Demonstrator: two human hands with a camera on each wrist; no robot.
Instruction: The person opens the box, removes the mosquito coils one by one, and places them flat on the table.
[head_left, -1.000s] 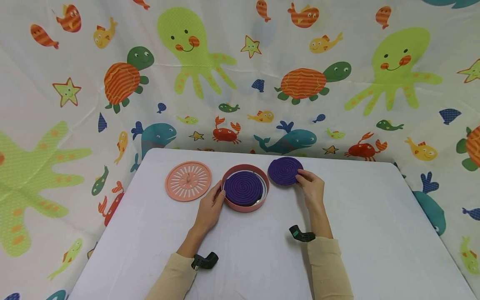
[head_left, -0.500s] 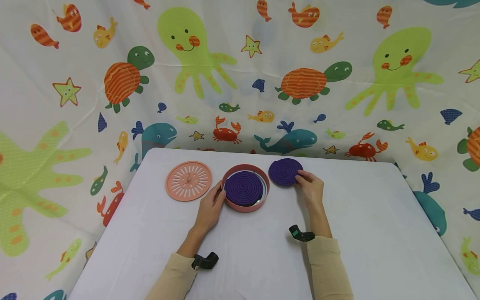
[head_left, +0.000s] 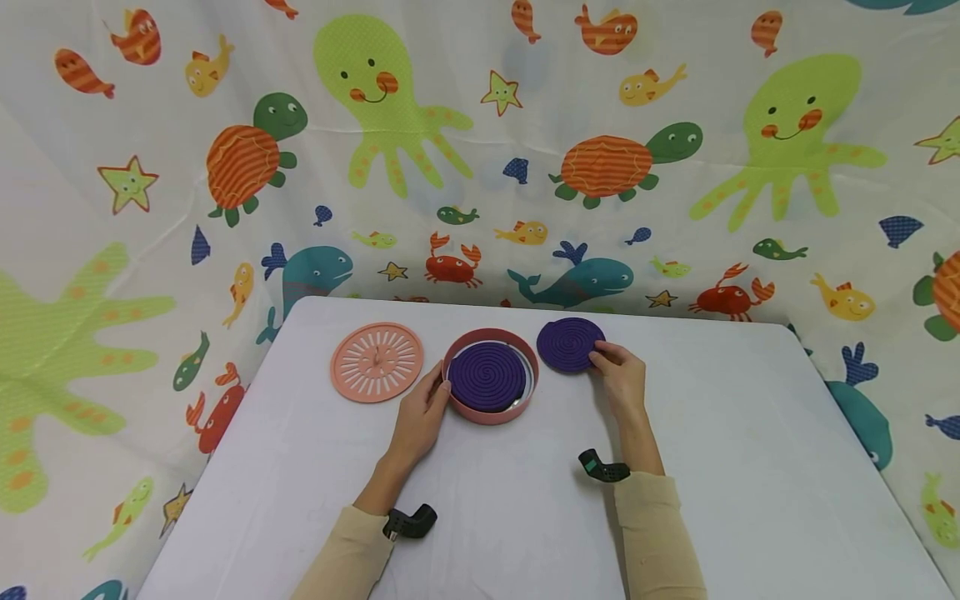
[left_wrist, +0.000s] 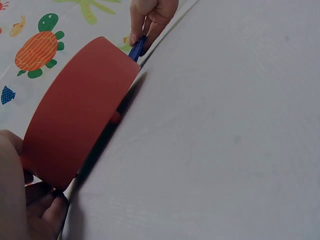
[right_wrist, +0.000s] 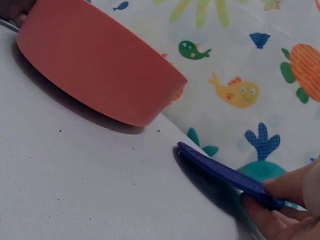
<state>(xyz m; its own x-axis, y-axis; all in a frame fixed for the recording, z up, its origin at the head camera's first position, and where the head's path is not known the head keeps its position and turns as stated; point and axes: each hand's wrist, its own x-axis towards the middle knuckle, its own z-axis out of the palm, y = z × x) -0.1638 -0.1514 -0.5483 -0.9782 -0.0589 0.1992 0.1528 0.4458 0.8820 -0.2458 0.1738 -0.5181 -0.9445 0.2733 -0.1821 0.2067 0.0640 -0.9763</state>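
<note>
Between thumb and fingers, my right hand point(head_left: 622, 379) pinches the right edge of a flat purple mosquito coil point(head_left: 570, 344). In the right wrist view this coil point(right_wrist: 222, 172) tilts, its held edge raised and its far edge close to the table. My left hand point(head_left: 420, 412) grips the left side of a round pink mosquito coil holder point(head_left: 491, 417). In the left wrist view the holder's wall point(left_wrist: 80, 110) stands just over the table, with fingers under its lower edge. A second purple mosquito coil point(head_left: 487, 377) lies inside the holder, over a silvery liner.
A pink slotted lid point(head_left: 377, 362) with a small upright prong at its middle lies left of the holder. The white table point(head_left: 750, 467) ends at a cloth point(head_left: 480, 100) printed with sea animals. Dark specks dot the table in the right wrist view.
The coil in my right hand has shifted very slightly toward me, the hand a touch to the left. My left hand and the holder stay put.
</note>
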